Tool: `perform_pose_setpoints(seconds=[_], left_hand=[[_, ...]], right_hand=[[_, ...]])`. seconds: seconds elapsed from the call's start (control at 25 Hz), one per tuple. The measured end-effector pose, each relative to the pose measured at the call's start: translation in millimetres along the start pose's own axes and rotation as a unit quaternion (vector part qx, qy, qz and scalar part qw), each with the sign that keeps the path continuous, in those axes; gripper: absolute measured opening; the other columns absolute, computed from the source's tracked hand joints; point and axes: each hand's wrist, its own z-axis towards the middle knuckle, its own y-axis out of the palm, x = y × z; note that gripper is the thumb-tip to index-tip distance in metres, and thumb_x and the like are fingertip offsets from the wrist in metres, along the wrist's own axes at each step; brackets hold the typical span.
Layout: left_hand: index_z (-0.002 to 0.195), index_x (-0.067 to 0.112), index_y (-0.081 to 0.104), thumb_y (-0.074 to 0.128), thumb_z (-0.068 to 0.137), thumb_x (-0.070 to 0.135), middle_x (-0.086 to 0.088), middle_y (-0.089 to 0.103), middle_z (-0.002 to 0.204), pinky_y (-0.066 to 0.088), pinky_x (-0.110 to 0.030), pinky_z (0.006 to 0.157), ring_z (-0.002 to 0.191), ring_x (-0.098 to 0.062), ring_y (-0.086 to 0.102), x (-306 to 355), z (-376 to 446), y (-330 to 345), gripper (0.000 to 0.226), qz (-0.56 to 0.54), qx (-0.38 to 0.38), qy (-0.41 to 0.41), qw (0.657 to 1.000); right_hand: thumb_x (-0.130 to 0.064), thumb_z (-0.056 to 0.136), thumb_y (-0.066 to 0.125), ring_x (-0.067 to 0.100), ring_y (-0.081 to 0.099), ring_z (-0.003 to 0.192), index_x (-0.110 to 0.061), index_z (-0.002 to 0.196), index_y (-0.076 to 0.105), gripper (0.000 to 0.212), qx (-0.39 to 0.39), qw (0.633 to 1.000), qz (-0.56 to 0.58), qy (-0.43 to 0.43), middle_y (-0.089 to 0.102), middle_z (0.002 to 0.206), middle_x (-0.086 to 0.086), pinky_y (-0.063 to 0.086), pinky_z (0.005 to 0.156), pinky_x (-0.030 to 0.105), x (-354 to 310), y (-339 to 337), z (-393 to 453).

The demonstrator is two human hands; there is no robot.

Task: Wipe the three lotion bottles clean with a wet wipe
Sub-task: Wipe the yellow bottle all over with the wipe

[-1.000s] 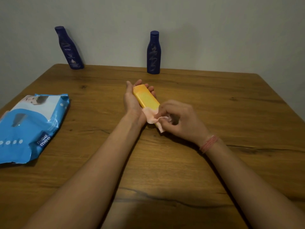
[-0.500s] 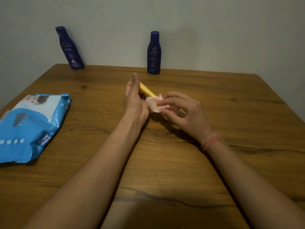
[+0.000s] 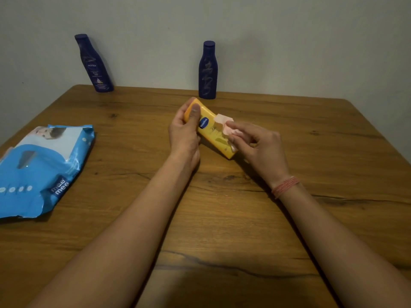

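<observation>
My left hand [image 3: 183, 135] grips a yellow lotion bottle [image 3: 211, 130] by its far end, thumb on top, label side up and tilted across the table's middle. A crumpled pale wet wipe [image 3: 226, 127] is pinched in my right hand [image 3: 258, 147] and pressed against the bottle's right side near the lower end. Two dark blue lotion bottles stand upright at the table's far edge against the wall: one at the back left [image 3: 94, 64], one at the back centre [image 3: 208, 71].
A blue wet-wipe pack [image 3: 42, 167] lies flat near the left edge of the wooden table [image 3: 222, 218]. A grey wall rises right behind the far edge. A red thread band circles my right wrist [image 3: 285, 186].
The yellow bottle has been turned in my left hand, from edge-on half a second ago to label side up. My right hand has moved the wipe along to the bottle's right side.
</observation>
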Motion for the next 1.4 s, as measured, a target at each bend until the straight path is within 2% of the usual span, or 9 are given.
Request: perform_pose_setpoints(seconds=[0.24,0.44,0.56,0.72,0.84,0.96,1.2,1.32,1.4], left_hand=[[0.136,0.018,0.056,0.058,0.097,0.027,-0.014,0.064,0.118,0.059,-0.038,0.079,0.09,-0.02,0.068,-7.1,-13.5,10.5,0.04,0.088,-0.135,-0.012,0.987],[0.127,0.024,0.063,0.064,0.093,0.025,-0.003,0.068,0.107,0.059,-0.032,0.078,0.089,-0.013,0.07,3.4,-5.8,-1.0,0.034,0.02,0.013,0.025,0.999],[0.131,0.017,0.061,0.065,0.093,0.019,-0.007,0.071,0.106,0.06,-0.033,0.077,0.087,-0.016,0.071,-3.8,-19.9,11.2,0.039,0.041,-0.031,0.016,0.999],[0.125,0.016,0.067,0.053,0.101,0.021,-0.006,0.073,0.108,0.057,-0.049,0.087,0.097,-0.024,0.068,-14.4,-26.6,19.8,0.028,0.135,-0.085,0.049,0.986],[0.135,0.018,0.06,0.051,0.102,0.021,-0.005,0.067,0.122,0.059,-0.035,0.084,0.1,-0.019,0.068,-8.0,-21.1,14.9,0.034,0.172,-0.109,0.038,0.978],[0.142,0.02,0.051,0.052,0.1,0.013,-0.003,0.054,0.132,0.059,-0.026,0.078,0.104,-0.018,0.065,-4.8,-24.6,17.5,0.042,0.148,-0.114,-0.009,0.982],[0.135,0.014,0.054,0.049,0.103,0.018,-0.009,0.061,0.131,0.059,-0.034,0.087,0.11,-0.021,0.066,-13.7,-22.1,18.0,0.033,0.134,-0.142,-0.031,0.98],[0.132,0.019,0.051,0.054,0.101,0.021,-0.008,0.063,0.125,0.057,-0.024,0.069,0.097,-0.018,0.067,-10.7,-21.6,18.7,0.032,0.177,-0.114,-0.025,0.977],[0.132,0.02,0.051,0.056,0.099,0.021,-0.007,0.061,0.127,0.058,-0.029,0.077,0.11,-0.021,0.064,-12.9,-20.3,17.9,0.033,0.185,-0.122,-0.012,0.975]], right_hand=[[-0.027,0.09,0.063,-0.012,0.057,0.085,-0.02,0.134,0.056,0.045,0.02,1.0,0.009,0.01,0.061,0.114,-0.013,0.046,0.071,0.003,-1.5,-1.8,1.5],[-0.02,0.092,0.063,0.006,0.057,0.115,-0.016,0.134,0.055,0.043,-0.001,1.0,-0.016,0.014,0.062,0.131,0.002,0.052,0.095,0.023,-0.3,3.3,1.0],[-0.015,0.097,0.055,0.017,0.052,0.127,-0.014,0.141,0.048,0.045,0.024,0.998,-0.06,-0.002,0.054,0.141,0.007,0.048,0.104,0.035,0.9,5.8,1.3],[-0.01,0.094,0.051,0.023,0.035,0.143,-0.015,0.15,0.035,0.058,0.002,0.986,-0.155,-0.054,0.038,0.154,0.007,0.03,0.117,0.039,-10.6,18.4,0.3],[-0.003,0.091,0.056,0.021,0.026,0.146,-0.018,0.152,0.028,0.068,-0.012,0.975,-0.219,-0.022,0.03,0.158,0.004,0.02,0.121,0.044,-1.4,14.1,3.8],[-0.001,0.094,0.05,0.02,0.02,0.148,-0.018,0.153,0.024,0.066,-0.002,0.975,-0.212,0.071,0.025,0.16,0.003,0.02,0.121,0.049,14.3,1.4,6.2],[0.003,0.094,0.048,0.015,0.013,0.149,-0.021,0.153,0.022,0.069,-0.044,0.988,-0.15,0.0,0.018,0.162,0.0,0.012,0.123,0.04,-4.1,18.4,5.2],[0.0,0.096,0.043,0.018,0.013,0.15,-0.021,0.154,0.021,0.065,0.011,0.981,-0.173,0.09,0.019,0.162,0.002,0.013,0.123,0.048,19.7,-1.1,9.7],[-0.002,0.098,0.04,0.018,0.01,0.15,-0.02,0.155,0.018,0.063,0.006,0.982,-0.162,0.101,0.017,0.162,0.003,0.01,0.123,0.047,21.1,-4.0,8.3]])
